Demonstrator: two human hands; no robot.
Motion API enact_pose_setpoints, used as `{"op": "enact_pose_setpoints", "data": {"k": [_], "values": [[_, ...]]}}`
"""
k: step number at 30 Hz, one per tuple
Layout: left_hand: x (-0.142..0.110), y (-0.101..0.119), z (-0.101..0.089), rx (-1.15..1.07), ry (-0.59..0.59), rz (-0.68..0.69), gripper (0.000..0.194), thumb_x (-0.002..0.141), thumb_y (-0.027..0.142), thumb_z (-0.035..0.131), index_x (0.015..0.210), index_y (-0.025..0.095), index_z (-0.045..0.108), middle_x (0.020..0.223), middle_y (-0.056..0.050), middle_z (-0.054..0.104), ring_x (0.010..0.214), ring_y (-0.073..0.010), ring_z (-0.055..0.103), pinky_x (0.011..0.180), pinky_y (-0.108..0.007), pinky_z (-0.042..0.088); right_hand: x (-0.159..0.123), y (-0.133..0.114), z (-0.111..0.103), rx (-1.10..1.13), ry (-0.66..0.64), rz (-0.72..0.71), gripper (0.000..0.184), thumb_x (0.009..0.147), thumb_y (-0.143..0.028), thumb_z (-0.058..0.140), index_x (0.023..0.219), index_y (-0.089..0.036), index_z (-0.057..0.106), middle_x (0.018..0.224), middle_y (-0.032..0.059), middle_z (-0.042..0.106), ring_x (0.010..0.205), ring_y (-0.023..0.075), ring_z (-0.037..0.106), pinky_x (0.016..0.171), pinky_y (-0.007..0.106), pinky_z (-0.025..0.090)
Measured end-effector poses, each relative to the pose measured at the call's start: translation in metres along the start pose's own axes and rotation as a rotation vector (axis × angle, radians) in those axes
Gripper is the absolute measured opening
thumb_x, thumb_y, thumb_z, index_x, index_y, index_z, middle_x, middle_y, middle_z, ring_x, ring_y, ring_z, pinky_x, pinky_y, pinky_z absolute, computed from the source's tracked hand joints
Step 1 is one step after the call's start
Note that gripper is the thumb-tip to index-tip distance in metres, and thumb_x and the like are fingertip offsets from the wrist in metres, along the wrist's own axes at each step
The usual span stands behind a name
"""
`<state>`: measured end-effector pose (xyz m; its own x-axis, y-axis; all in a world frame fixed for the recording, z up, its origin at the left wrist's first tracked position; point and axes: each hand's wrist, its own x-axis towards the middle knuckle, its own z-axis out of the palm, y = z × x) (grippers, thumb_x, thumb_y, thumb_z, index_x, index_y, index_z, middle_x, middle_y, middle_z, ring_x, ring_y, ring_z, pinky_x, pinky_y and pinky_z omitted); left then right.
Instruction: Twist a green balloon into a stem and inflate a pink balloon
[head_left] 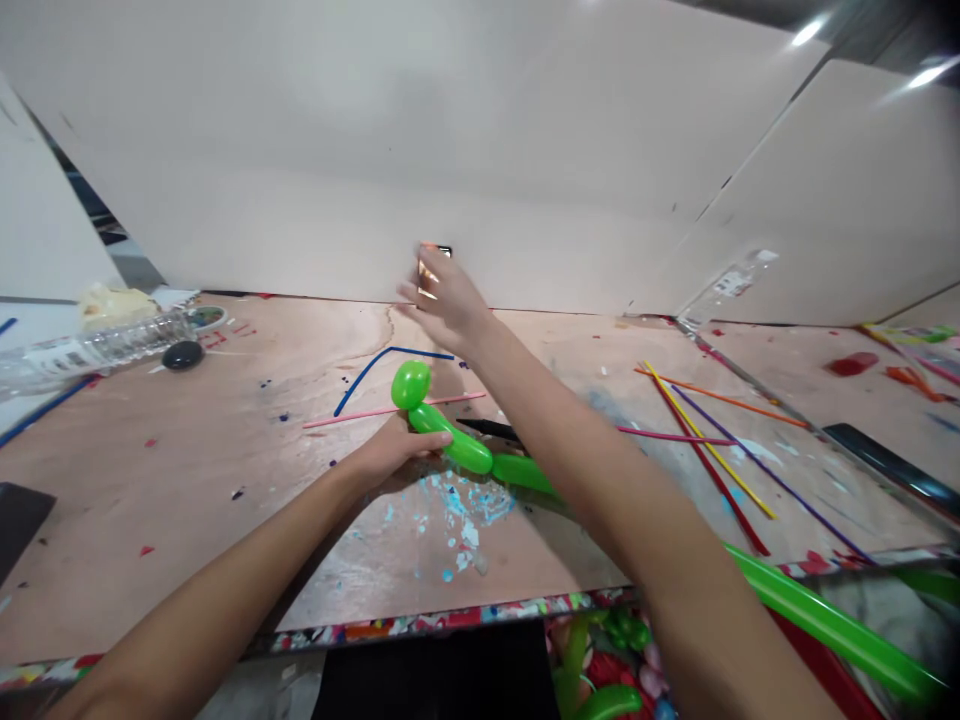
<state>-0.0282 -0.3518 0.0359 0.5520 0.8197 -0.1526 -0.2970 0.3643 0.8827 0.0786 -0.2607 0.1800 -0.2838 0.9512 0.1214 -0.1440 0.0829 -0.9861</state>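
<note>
1. Nearest, a pile of balloons (626, 630) is sitting below the tabletop (225, 540).
2. The left hand (391, 452) is clamping the green balloon (469, 452), its thumb lying along the segment next to the round end bubble. The balloon is crossing the middle of the tabletop, passing behind the right forearm and running out past the near edge at right.
3. A slim black object (489, 430) is lying beside the balloon, partly hidden by that forearm.
4. At right, several coloured strips (712, 442) are crossing one another.
5. A pink strip (459, 398) and a bent blue strip (362, 377) are lying near the bubble.
6. The right hand (452, 300) is showing blurred before the white panel (300, 180), overlapping a small shiny rectangle (445, 252); whether its fingers are gripping this, I cannot tell.
7. A clear bottle (724, 290) is leaning against the panel at right.
</note>
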Motion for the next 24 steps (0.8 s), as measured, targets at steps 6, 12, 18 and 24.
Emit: {"op": "enact_pose_setpoints", "data": {"k": [6,12,18,24], "values": [[0.0,0.0,0.002,-0.037,0.013,0.019,0.032,0.07,0.025,0.078,0.096,0.01,0.066,0.091,-0.012,0.069,0.079,-0.0216,0.066,0.075,-0.035,0.052,-0.013,0.0,0.04,-0.403,-0.377,0.031,0.088,0.081,-0.06,0.057,0.149,-0.021,0.017,0.151,0.0107,0.033,0.128,0.0254,0.043,0.1,0.042,0.045],[0.006,-0.003,0.0,-0.018,0.143,0.099,0.027,0.066,0.023,0.08,0.087,0.012,0.067,0.083,-0.008,0.069,0.071,-0.017,0.065,0.064,-0.027,0.051,-0.084,0.03,-0.019,-1.036,-0.245,-0.222,0.078,0.076,-0.04,0.066,0.142,-0.013,0.036,0.148,0.0178,0.038,0.136,0.0314,0.036,0.112,0.047,0.031],[-0.009,0.021,0.018,-0.137,0.126,0.159,0.028,0.07,0.023,0.076,0.092,0.016,0.06,0.08,-0.004,0.068,0.071,-0.0192,0.066,0.068,-0.035,0.054,-0.105,0.022,-0.051,-1.108,-0.41,0.03,0.06,0.079,-0.052,0.063,0.127,-0.019,0.05,0.12,0.0141,0.062,0.103,0.029,0.061,0.085,0.041,0.05],[-0.016,0.041,0.013,0.177,0.183,0.276,0.039,0.065,0.023,0.08,0.099,0.019,0.062,0.088,-0.003,0.069,0.077,-0.0188,0.066,0.07,-0.03,0.053,-0.101,0.027,-0.069,-0.448,-0.663,0.522,0.033,0.081,-0.048,0.063,0.096,-0.02,0.053,0.075,-0.0006,0.06,0.059,0.0124,0.059,0.053,0.024,0.049]]}}
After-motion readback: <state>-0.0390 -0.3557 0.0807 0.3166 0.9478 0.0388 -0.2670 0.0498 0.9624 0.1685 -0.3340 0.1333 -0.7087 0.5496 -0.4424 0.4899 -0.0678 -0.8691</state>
